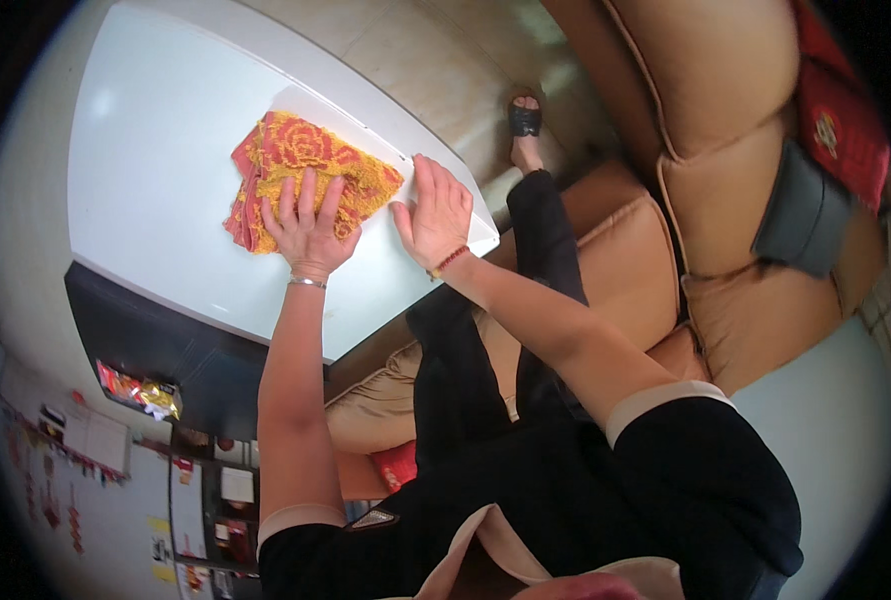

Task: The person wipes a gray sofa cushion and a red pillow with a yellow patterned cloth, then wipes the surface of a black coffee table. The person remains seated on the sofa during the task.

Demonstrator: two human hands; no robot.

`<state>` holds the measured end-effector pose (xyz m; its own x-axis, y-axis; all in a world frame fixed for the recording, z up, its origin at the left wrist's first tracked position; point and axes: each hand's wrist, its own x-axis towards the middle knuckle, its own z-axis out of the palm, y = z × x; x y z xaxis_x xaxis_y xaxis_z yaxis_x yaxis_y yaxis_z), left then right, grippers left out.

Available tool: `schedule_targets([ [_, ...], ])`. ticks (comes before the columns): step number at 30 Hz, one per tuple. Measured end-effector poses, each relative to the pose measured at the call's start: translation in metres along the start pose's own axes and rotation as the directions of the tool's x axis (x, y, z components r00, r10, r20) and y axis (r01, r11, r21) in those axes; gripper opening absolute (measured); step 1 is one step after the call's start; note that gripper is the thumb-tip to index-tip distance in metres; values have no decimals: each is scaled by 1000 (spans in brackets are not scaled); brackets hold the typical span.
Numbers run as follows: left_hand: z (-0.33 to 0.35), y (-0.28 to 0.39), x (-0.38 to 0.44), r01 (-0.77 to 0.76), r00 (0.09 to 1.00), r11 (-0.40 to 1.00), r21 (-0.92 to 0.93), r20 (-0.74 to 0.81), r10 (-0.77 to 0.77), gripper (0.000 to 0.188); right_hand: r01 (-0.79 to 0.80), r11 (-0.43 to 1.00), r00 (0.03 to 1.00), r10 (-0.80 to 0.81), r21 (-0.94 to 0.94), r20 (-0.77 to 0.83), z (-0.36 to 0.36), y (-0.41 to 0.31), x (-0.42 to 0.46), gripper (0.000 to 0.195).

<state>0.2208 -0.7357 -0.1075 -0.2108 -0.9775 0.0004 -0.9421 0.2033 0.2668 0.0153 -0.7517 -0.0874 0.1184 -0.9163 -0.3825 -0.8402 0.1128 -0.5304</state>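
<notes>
My left hand (312,229) lies flat on a folded yellow and red terry towel (303,142), fingers spread and palm down. The towel rests on the pale glossy top of a white table (160,142), with its layered edges showing on the left side. A silver bangle circles my left wrist. My right hand (439,210) rests at the table's white edge, just right of the towel and apart from it. Its thumb stands away from the fingers, and no object shows in it. A red beaded bracelet is on that wrist.
A tan leather sofa (730,90) curves along the right, bearing a dark cushion or pad (805,210) and a red cloth (850,127). Snack packets (141,390) lie on a dark surface (190,360) beside the table. Shelves (224,517) stand at lower left. My sandalled foot (525,124) is on the tiled floor.
</notes>
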Motion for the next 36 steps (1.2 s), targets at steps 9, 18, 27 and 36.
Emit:
schedule_targets([
  [9, 4, -1, -11, 47, 999, 998, 47, -20, -46, 66, 268, 942, 902, -319, 202, 292, -41, 47, 41, 80],
  [18, 6, 0, -8, 29, 997, 998, 61, -78, -25, 57, 269, 835, 864, -429, 480, 264, -23, 68, 60, 87],
  [27, 0, 11, -4, 98, 991, 994, 45, -95, -93, 58, 365, 817, 823, -507, 446, 255, -23, 68, 59, 84],
  [36, 25, 78, 38, 568, 790, 819, 78, -333, -516, 69, 512, 735, 759, -629, 445, 165, -4, 84, 65, 82],
])
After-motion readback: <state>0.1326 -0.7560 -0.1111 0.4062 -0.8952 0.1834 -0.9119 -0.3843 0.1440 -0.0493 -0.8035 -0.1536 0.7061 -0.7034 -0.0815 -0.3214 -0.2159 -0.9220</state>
